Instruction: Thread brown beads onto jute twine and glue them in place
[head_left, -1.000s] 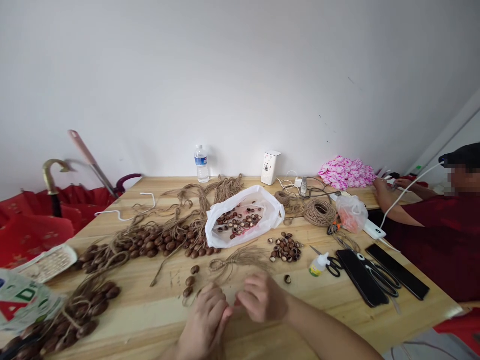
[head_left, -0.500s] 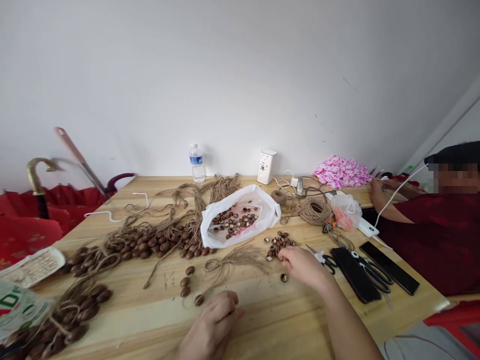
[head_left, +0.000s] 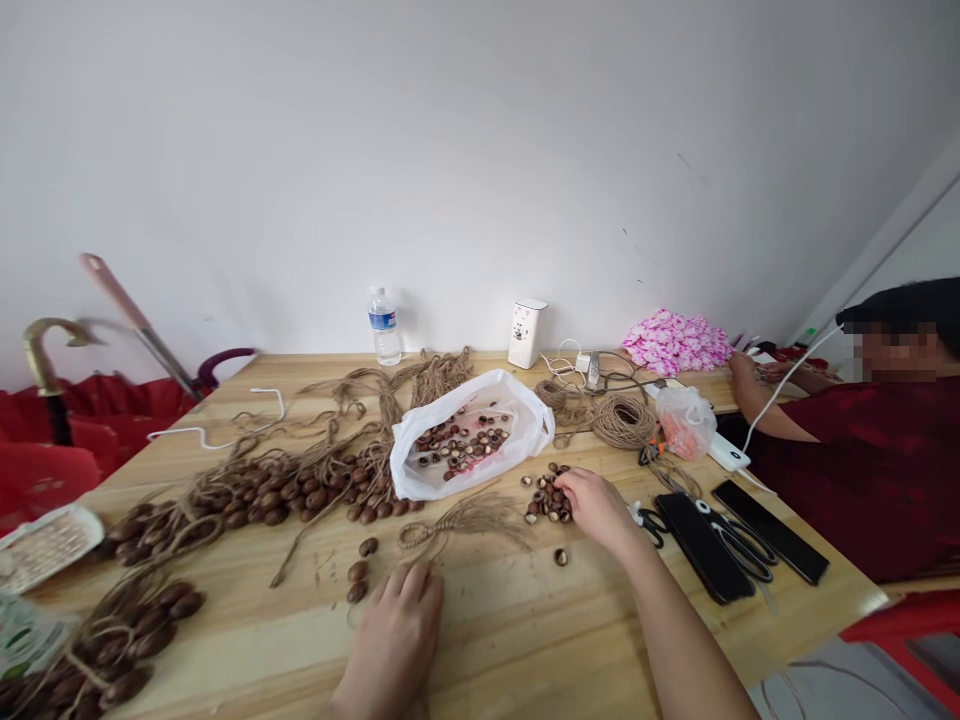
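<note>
On my feed the two hands have parted. A second ago they were close together in front of me, both fisted; now the right hand (head_left: 600,510) is out at the small pile of shells (head_left: 546,495), its fingertips on the pile's right edge. Half a second ago it was at the nearer part of that edge, so it has worked a little farther in. Thumb and forefinger look close together, but I cannot tell whether a shell is pinched between them.

The left hand (head_left: 401,620) was a loose fist half a second ago; I now see it back up, fingers side by side and reaching forward, low over the table (head_left: 495,640). I cannot tell whether anything lies under the palm. It has come over the spot where a nut on a string showed, and that nut is hidden from me now. Three loose nuts (head_left: 358,571) sit just to its left, and the knotted cord (head_left: 450,518) lies beyond its fingertips, untouched.

I take this to mean the work has passed from both hands together to the right hand alone among the shells. The pile is just beside the bag (head_left: 534,415), on its near right side, with one shell (head_left: 561,557) apart, nearer me
</note>
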